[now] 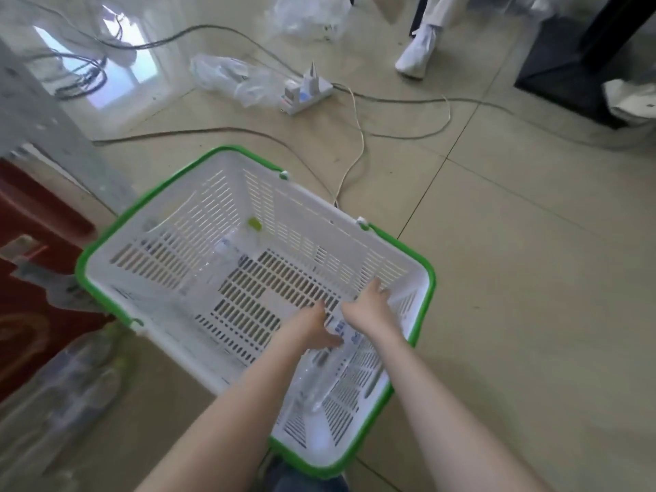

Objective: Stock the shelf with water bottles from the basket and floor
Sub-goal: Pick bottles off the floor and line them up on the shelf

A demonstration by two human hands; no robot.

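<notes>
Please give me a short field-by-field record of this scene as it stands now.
setting: tiled floor, seen from above
basket: white basket with green rim, on the floor
in basket: clear bottle near hands, lying down; second bottle with green cap toward the far side
left hand: left hand inside basket, on the near bottle; grip unclear
right hand: right hand inside basket, fingers spread beside that bottle
beside basket: blurred bottles on floor
clutter: power strip with cables
</notes>
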